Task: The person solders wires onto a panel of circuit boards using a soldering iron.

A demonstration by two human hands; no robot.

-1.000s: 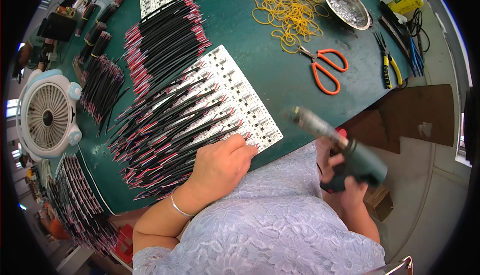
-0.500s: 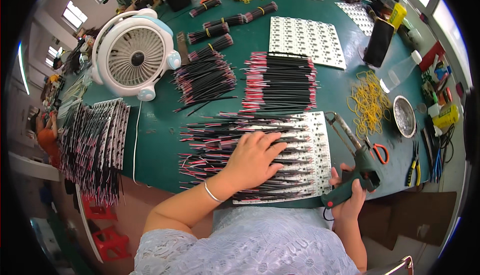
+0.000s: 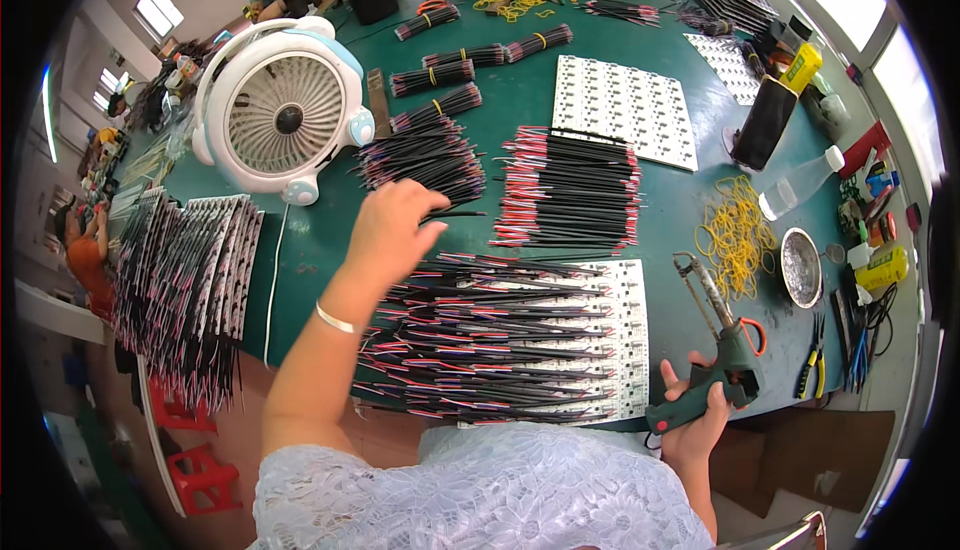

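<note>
My right hand (image 3: 700,420) grips the dark green handle of a gun-shaped soldering iron (image 3: 712,390), its metal tip pointing up and away. My left hand (image 3: 395,230) is over the near edge of a loose pile of black wires (image 3: 425,158), thumb and forefinger apart, with one wire end showing by the fingertips. In front of me lies a white circuit board panel (image 3: 628,330); rows of black wires with red and white ends (image 3: 480,335) lie across it and stick out past its left side. Beyond it is a neat stack of similar wires (image 3: 575,190).
A white fan (image 3: 285,115) stands at left, above wired panels (image 3: 190,280). A bare panel (image 3: 625,110), yellow rubber bands (image 3: 738,240), a metal bowl (image 3: 801,267), a clear bottle (image 3: 800,185), a phone (image 3: 765,125) and pliers (image 3: 812,360) are at right. Co-workers sit across the table.
My left hand has left the wires on the panel and moved up and left to the loose pile. The right hand still holds the soldering iron in much the same place.
</note>
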